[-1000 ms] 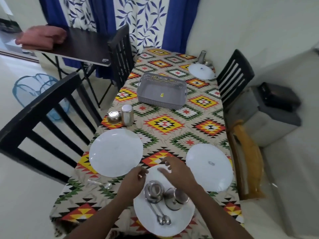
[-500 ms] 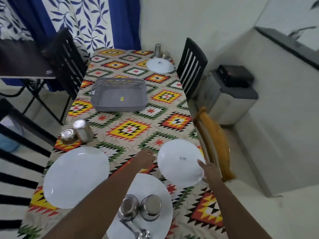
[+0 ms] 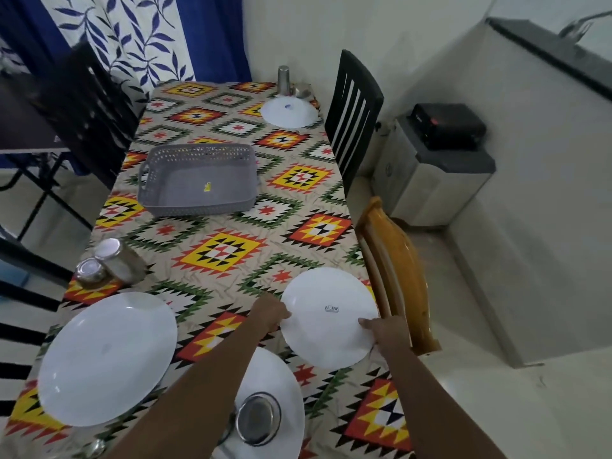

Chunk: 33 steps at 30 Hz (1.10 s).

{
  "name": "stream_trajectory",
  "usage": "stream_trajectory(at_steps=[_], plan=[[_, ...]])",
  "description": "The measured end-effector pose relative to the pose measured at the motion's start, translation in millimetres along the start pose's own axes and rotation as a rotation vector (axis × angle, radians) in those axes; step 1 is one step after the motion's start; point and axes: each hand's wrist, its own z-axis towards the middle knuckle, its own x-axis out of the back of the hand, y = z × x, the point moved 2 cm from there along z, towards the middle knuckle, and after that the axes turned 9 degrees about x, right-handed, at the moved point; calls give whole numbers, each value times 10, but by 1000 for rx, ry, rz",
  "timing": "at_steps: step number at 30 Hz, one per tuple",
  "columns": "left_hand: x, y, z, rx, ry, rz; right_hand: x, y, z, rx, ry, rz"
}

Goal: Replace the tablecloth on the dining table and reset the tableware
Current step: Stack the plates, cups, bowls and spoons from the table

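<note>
A patterned tablecloth [image 3: 225, 250] covers the dining table. An upturned white plate [image 3: 328, 316] lies at the table's right edge, and my left hand [image 3: 270, 314] grips its left rim while my right hand [image 3: 385, 329] grips its right rim. Near me a second white plate [image 3: 284, 402] carries an upturned steel bowl [image 3: 260, 419], partly hidden by my left forearm. A third white plate [image 3: 106, 357] lies at the left. A fourth, upturned plate [image 3: 288, 112] sits at the far end beside a steel tumbler [image 3: 283, 79].
An empty grey plastic basket [image 3: 198, 178] stands mid-table. A steel tumbler [image 3: 119, 260] and small steel bowl [image 3: 88, 271] sit at the left edge. A wooden chair [image 3: 397, 276] and black chair [image 3: 356, 117] line the right side; another black chair [image 3: 89, 111] stands left.
My view swung right. Both hands left the near plate with the steel bowls and moved to the right-hand plate, closing onto its two rims.
</note>
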Motion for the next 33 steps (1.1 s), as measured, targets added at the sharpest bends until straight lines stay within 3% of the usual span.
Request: stream_trajectory(at_steps=[6,10,15,17,20,24,28,33], plan=[[14,17,-34,127,-202,-116,275,-146,-162,-25,-241,101],[1,17,-66,110,-110,-194,456,-343,-395,129,-284,204],[96,-6,-189,98,-196,-417,533,-892,-844,364,-334,271],[226,82,-299,60,-211,-458,528,-1222,-1098,581,-320,156],[477,249,-443,1,-310,-612,431,-1572,-1481,958,-223,-302],[692,262,-495,-15,-377,-817,160,-1477,-1695,1353,-36,-764],[635,26,-432,-16,-223,-555,-34,-1035,-1574,1507,-19,-915],[426,-247,-221,-121,-82,-251,-143,-611,-1465,1496,-19,-929]])
